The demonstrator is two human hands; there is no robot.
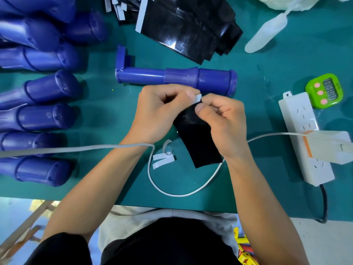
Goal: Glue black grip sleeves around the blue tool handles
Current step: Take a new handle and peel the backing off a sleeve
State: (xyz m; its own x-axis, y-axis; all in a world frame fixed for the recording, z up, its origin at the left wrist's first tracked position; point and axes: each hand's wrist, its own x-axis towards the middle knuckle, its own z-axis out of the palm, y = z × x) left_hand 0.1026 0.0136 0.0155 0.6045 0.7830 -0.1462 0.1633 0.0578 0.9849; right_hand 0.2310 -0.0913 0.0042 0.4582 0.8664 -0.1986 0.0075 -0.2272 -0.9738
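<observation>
A blue tool handle (175, 78) lies crosswise on the green table (114, 104), just beyond my hands. Both hands hold a black grip sleeve (198, 138) over the table in front of it. My left hand (160, 109) pinches the sleeve's upper end with curled fingers. My right hand (223, 121) pinches a white tape strip (198, 97) at that same top edge. The sleeve's lower end hangs toward me.
Several blue handles (42, 117) are piled at the left. A stack of black sleeves (187, 27) with white tape edges lies at the back. Peeled white strips (163, 159) lie near my wrists. At the right are a power strip (303, 134), a green timer (324, 90) and a white cable (181, 195).
</observation>
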